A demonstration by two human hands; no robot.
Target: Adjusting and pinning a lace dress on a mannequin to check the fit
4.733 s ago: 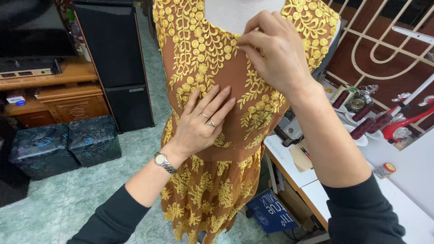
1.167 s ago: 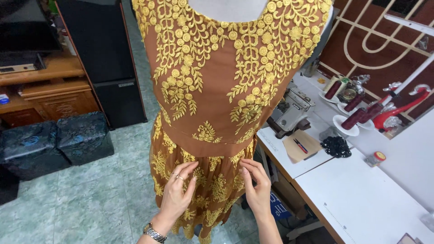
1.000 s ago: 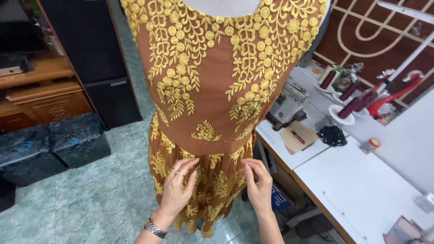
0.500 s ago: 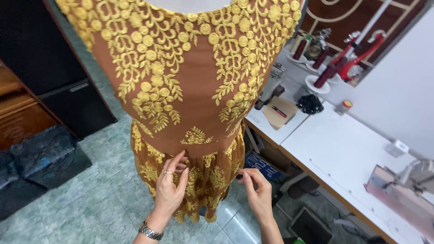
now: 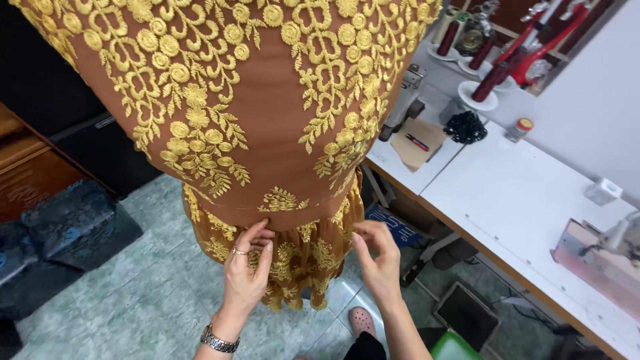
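Overhead, the brown dress (image 5: 267,127) with yellow lace embroidery hangs on a form beside the white surface (image 5: 527,200), filling most of the view; its gathered skirt (image 5: 300,257) falls below the waist seam toward the tiled floor (image 5: 133,307); the left hand (image 5: 247,273), with ring and wristwatch, pinches the fabric at the seam; the right hand (image 5: 380,263) grips the skirt's edge just beside it, fingers curled closed; a pair of small scissors (image 5: 465,127) lies near the surface's far edge. Pulling too hard could, I judge, snag the lace or shift the gathers unevenly.
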